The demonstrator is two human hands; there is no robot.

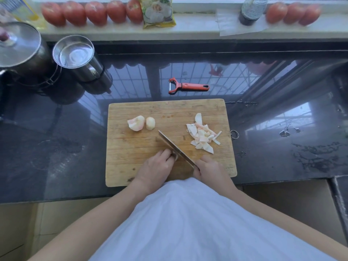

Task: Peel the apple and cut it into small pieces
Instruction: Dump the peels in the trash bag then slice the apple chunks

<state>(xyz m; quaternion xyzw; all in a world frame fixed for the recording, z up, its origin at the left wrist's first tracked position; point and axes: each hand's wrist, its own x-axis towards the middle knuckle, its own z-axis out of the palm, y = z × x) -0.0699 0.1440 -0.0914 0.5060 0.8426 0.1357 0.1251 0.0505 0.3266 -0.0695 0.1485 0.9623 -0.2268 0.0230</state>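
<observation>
A wooden cutting board lies on the dark counter. Two peeled apple chunks sit side by side at its upper left. A heap of small cut apple pieces lies at its right. My left hand holds a small apple piece against the board with curled fingers; most of that piece is hidden. My right hand grips the handle of a knife, whose blade runs diagonally up-left, right beside the held piece.
A red peeler lies on the counter behind the board. A lidded steel pot and a steel cup stand at the back left. Tomatoes, a packet and a bottle line the windowsill. Water drops wet the counter's right side.
</observation>
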